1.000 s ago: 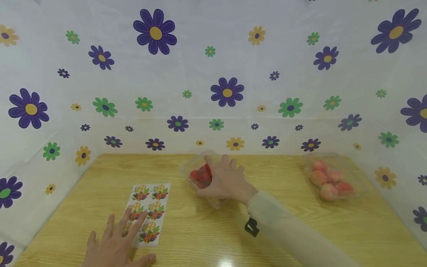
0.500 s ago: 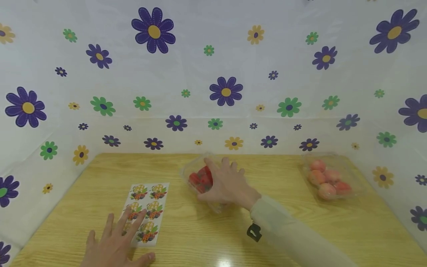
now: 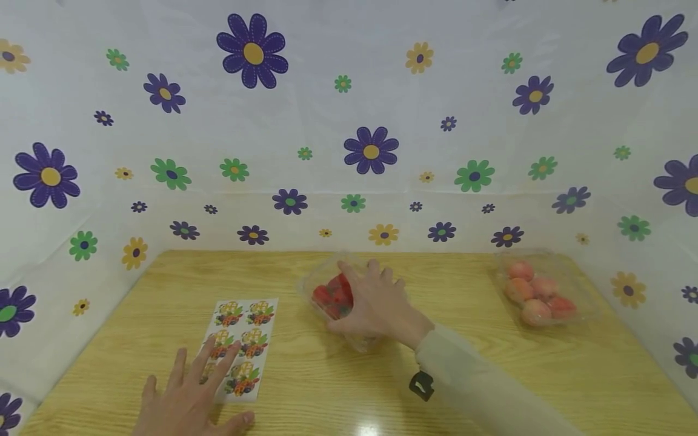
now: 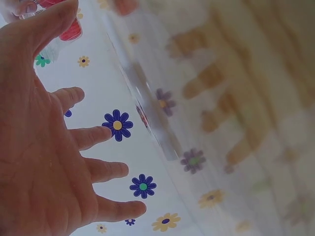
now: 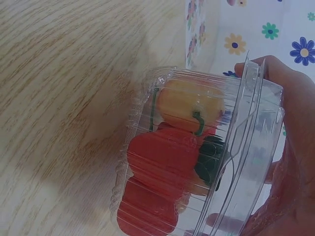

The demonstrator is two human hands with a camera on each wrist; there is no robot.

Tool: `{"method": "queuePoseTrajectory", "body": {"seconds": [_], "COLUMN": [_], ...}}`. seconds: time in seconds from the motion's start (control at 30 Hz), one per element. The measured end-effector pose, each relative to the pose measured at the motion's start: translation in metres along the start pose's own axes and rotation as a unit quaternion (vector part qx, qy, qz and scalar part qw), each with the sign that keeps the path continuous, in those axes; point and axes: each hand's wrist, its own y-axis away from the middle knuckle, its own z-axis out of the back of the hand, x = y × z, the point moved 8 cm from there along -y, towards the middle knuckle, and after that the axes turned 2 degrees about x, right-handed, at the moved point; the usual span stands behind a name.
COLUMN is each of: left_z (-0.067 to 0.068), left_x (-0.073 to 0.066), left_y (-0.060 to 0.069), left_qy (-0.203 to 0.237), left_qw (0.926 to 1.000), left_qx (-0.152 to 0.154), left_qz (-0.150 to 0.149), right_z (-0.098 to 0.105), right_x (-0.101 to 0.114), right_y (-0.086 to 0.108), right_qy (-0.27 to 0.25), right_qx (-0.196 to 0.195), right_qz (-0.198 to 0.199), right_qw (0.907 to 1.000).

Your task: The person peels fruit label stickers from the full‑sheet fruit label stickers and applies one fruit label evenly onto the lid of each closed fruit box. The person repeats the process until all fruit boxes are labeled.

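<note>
- Gripping a clear box [image 5: 246,113]: right hand [image 3: 376,301], fingers and thumb spread across its top and sides.
- Box location: near the middle of the wooden table [image 3: 311,387], toward its far edge; base contact with table, cannot tell.
- Contents: red pieces [image 5: 160,160], a yellow-orange piece [image 5: 192,103], a dark green leaf [image 5: 210,157].
- Left hand [image 3: 185,396]: holding nothing, fingers straight and fanned wide, at 8 o'clock from the box (head view); fingertips over a fruit-printed sheet [image 3: 253,345], contact uncertain.
- Sheet: flat on table, also 8 o'clock, nearer the box.
- Second clear box [image 3: 578,290]: 3 o'clock, well apart, holding pinkish fruit [image 3: 540,312].
- Flowered cloth [image 3: 409,109]: 12 o'clock, behind table.
</note>
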Motion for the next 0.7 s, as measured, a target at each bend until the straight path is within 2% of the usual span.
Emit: {"method": "queuePoseTrajectory", "body": {"seconds": [0.3,0.7], "left_z": [0.003,0.002], "left_x": [-0.003,-0.001], "left_y": [0.000,0.001], "left_qy": [0.004,0.001], "left_qw": [1.0000,0.9999], "left_qx": [0.004,-0.008], "left_qz": [-0.001,-0.007], "right_z": [0.001,0.001], "right_x": [-0.002,-0.013], "right_y": [0.005,0.013], "right_qy": [0.003,-0.007], "right_qx": [-0.005,-0.003], "right_qz": [0.002,-0.002], "right_qw": [1.0000,1.0000]}}
